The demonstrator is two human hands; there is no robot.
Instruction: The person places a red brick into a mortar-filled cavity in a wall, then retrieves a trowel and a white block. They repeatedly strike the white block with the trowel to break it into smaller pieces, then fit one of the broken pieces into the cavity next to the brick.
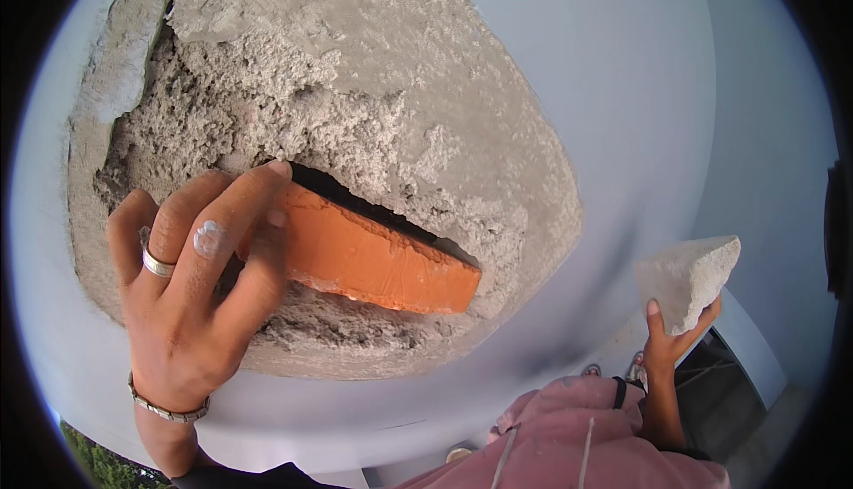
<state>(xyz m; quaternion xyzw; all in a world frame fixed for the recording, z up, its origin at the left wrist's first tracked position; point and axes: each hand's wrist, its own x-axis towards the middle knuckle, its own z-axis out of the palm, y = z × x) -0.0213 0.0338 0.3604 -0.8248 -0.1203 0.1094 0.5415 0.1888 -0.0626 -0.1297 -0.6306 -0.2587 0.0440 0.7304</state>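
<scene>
Matt clay brick (382,262), v. rough mortar (373,129), smooth-fin. wall (604,71)

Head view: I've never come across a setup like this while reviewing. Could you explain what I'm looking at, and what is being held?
There is no machine here, just a person's two bare hands. The one picture comes from a wide camera worn on their head, so straight edges bend and their own pink top shows at the bottom. Ahead is a pale wall with a rough grey patch, broken open into a crumbly hollow. An orange brick sits in it, with a dark gap along its upper edge. The left hand, wearing a ring, touches the brick's left end; its full grip is hidden. The right hand, lower right, holds a pale chunk away from the wall.
</scene>
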